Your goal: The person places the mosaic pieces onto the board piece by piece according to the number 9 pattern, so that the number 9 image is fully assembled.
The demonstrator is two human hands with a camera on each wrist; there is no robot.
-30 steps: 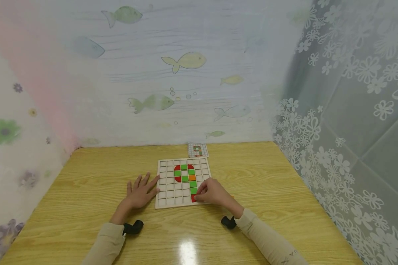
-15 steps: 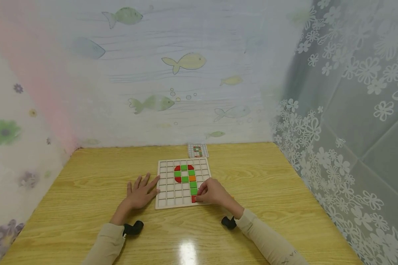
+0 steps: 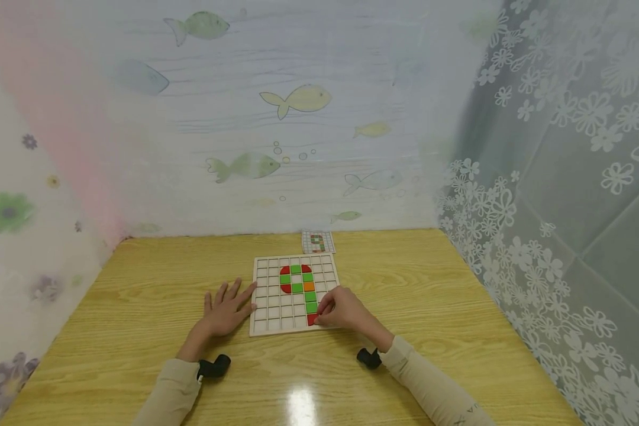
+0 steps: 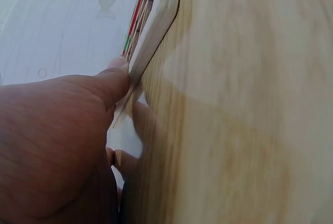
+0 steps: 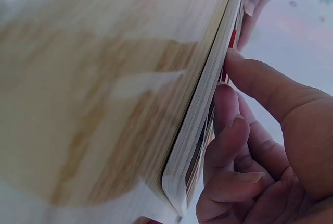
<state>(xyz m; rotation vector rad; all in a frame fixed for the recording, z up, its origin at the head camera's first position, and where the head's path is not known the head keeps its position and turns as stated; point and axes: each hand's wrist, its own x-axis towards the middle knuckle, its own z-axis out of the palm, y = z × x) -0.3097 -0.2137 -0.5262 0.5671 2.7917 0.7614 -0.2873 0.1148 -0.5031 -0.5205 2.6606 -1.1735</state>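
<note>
A pale wooden grid board lies on the table, with green, orange and red tiles set in a shape like a 9. My right hand is over the board's lower right part, thumb and forefinger pinching a red tile in the bottom row. The right wrist view shows the thumb on a red tile low against the board; its other fingers curl beside the edge. My left hand lies spread on the table, its thumb and forefinger touching the board's left edge.
A small card printed with a similar tile pattern lies behind the board, near the wall. A bit of something red shows at the bottom of the right wrist view. Black camera mounts are on both wrists.
My right wrist has shifted very slightly to the right, and an orange bit that showed beside it is now hidden. The left hand and the board stay in place.
</note>
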